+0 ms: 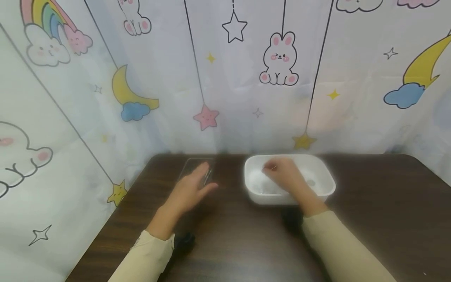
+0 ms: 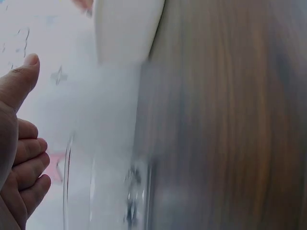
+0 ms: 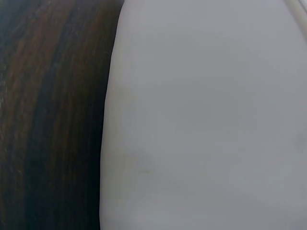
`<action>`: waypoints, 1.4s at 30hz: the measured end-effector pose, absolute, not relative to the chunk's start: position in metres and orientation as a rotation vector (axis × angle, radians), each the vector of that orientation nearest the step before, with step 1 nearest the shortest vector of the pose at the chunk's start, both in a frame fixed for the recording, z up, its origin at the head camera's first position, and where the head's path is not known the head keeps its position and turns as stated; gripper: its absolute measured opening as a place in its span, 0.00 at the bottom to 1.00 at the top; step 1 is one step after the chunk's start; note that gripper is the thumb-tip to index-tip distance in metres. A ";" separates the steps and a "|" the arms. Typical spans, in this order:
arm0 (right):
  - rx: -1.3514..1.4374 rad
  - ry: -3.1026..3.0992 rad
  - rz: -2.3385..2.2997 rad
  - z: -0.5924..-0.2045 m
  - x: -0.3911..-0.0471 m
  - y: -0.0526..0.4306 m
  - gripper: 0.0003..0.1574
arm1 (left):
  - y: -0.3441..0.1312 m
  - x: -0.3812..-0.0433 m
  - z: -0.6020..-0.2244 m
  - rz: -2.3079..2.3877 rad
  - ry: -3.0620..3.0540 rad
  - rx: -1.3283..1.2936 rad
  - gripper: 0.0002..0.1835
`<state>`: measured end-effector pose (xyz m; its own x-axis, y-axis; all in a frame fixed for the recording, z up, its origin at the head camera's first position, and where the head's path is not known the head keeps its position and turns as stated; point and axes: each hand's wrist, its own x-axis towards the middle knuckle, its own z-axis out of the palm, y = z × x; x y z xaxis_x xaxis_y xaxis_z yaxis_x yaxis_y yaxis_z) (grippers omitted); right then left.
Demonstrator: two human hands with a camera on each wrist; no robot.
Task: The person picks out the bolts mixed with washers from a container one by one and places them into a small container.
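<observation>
My left hand [image 1: 188, 192] is beside and partly over a clear plastic box [image 1: 189, 161], fingers straight and thumb apart, with nothing held. In the left wrist view the clear box [image 2: 91, 191] shows small dark, shiny pieces [image 2: 132, 196] behind its wall. My right hand [image 1: 285, 174] is over the white basin [image 1: 325, 190], thumb and fingertips together. They seem to pinch a small thin shiny thing [image 1: 273, 167], too small and blurred to name. The right wrist view shows only the basin's outer wall [image 3: 201, 120] and wood.
Basin and box stand on a dark wooden table [image 1: 232, 235], near its back edge. Behind the table hangs a white curtain [image 1: 232, 78] printed with rabbits, stars and moons. A few small faint bits lie on the basin's floor, hard to make out.
</observation>
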<state>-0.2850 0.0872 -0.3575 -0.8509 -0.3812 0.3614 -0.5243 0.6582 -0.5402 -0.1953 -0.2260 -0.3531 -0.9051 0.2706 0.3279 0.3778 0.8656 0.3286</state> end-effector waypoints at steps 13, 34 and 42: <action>0.860 -2.394 0.937 -0.355 -0.278 0.058 0.06 | -0.302 -0.191 -0.362 -0.637 -2.881 -0.229 0.39; 1.089 -2.332 1.070 -0.351 -0.253 -0.063 0.06 | -0.308 -0.199 -0.377 -0.637 -2.847 -0.249 0.36; 1.180 -2.428 1.052 -0.360 -0.249 -0.087 0.07 | -0.307 -0.195 -0.373 -0.631 -2.840 -0.238 0.36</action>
<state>-0.2492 -0.0869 -0.3601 -0.6435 -0.5849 0.4938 -0.7603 0.4136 -0.5009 -0.1949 -0.3073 -0.3725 -0.9621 0.1091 0.2499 0.2047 0.8944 0.3976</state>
